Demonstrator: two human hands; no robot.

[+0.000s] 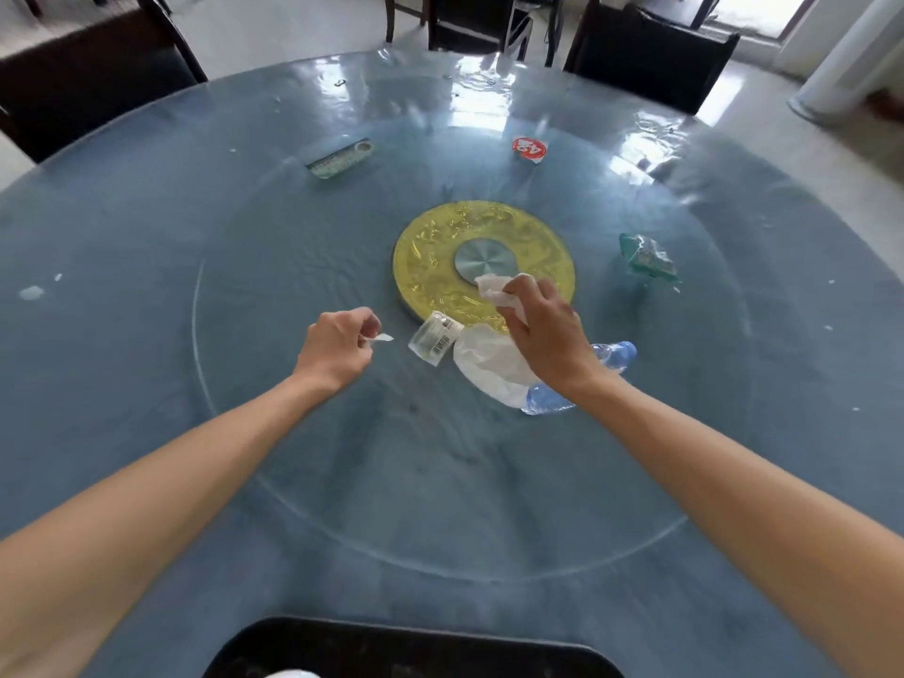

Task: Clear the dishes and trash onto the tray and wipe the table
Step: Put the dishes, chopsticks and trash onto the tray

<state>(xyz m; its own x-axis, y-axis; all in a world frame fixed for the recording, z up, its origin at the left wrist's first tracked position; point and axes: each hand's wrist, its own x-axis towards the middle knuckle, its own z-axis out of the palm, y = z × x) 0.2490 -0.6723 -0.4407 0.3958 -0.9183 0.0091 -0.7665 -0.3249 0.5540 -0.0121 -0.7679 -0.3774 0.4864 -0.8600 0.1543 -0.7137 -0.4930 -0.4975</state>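
Head view: left hand pinches paper scrap; right hand grips crumpled tissue, 12 o'clock of plastic bag on worktop.

Right hand grips a crumpled tissue over the gold disc; left hand, left of the disc, pinches a paper scrap.

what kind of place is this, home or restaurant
Probably a restaurant dining room: a big round table with a glass turntable, dark chairs around it, and a red number card.
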